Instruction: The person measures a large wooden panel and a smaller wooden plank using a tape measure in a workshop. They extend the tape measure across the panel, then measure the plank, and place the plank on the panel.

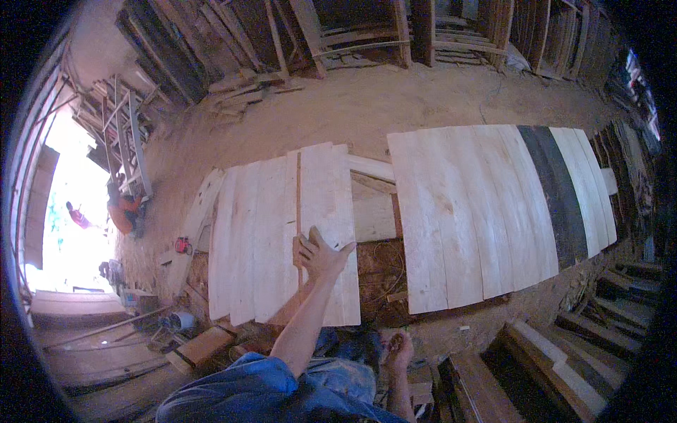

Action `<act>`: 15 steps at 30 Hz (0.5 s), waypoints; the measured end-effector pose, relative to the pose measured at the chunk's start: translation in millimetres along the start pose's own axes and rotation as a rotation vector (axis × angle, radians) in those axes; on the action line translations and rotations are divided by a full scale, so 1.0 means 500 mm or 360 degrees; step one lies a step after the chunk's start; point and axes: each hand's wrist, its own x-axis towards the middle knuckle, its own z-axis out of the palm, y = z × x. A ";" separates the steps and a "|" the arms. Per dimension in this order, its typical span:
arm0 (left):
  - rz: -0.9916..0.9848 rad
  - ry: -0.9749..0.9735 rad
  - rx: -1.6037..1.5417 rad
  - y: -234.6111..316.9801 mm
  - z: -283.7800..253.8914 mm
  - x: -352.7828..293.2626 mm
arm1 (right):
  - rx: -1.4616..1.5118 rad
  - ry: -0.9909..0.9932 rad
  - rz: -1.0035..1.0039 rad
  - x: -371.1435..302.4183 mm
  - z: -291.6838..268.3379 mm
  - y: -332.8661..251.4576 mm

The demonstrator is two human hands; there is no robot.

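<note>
My left hand (325,257) rests on the left row of pale boards (261,211), fingers spread and thumb apart. Its fingertips reach a narrow brown strip (298,183) running lengthwise between two boards; whether this is a gap or a thin stick I cannot tell. The thumb lies near the row's right edge. Low in the view, my right hand (397,350) is held beside my body, off the boards, with its fingers curled closed. What it holds, if anything, is hidden.
A second row of pale boards (472,211) lies to the right, with one dark board (553,190) among them. Timber stacks (515,381) stand at the lower right. A small red object (183,244) sits at the left. Another person in orange (124,215) is farther left.
</note>
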 end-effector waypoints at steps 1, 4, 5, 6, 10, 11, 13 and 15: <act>0.0009 0.0028 -0.0072 0.003 -0.006 0.001 | -0.0123 0.0076 -0.0074 -0.007 0.012 0.020; 0.0042 0.0079 -0.0182 -0.037 -0.006 0.016 | -0.0618 0.0034 -0.0291 -0.029 0.060 0.017; 0.0149 0.0061 -0.0212 -0.014 0.003 0.035 | -0.0757 0.0055 -0.0405 -0.021 0.098 -0.008; 0.0143 -0.0092 -0.0251 -0.006 -0.022 0.032 | -0.0749 0.0020 -0.0424 -0.019 0.126 -0.030; 0.0247 -0.0409 -0.1026 0.029 -0.190 -0.068 | -0.1028 -0.0296 -0.0443 -0.054 0.266 -0.187; 0.0347 -0.0451 -0.1407 0.039 -0.161 -0.078 | -0.1104 -0.0329 -0.0399 -0.044 0.274 -0.196; 0.0497 -0.0553 -0.2186 0.024 -0.041 -0.080 | -0.1228 -0.0492 -0.0398 -0.041 0.289 -0.218; 0.0514 -0.0723 -0.2677 0.032 0.003 -0.094 | -0.1306 -0.0671 -0.0511 -0.035 0.284 -0.259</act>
